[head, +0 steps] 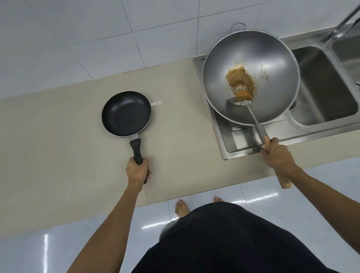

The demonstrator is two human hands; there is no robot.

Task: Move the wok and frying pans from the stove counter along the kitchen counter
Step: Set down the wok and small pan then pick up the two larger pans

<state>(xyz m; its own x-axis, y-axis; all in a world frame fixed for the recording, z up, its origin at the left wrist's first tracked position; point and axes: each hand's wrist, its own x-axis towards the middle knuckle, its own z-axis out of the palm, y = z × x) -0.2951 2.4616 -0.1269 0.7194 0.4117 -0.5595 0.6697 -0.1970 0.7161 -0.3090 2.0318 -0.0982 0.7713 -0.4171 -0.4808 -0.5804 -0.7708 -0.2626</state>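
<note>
A small black frying pan (126,113) rests flat on the beige counter (41,133), its handle pointing toward me. My left hand (137,168) is closed around that black handle. To the right, a large steel wok (251,75) sits over the left end of the sink unit, with a brown rusty patch in its bowl and a small loop handle at the far rim. My right hand (275,154) grips the wok's long metal handle, whose wooden end sticks out below my wrist.
A stainless double sink (325,90) fills the counter's right part, with a faucet (348,16) at the back right. White wall tiles rise behind the counter. The counter's front edge runs just before my bare feet on a glossy floor.
</note>
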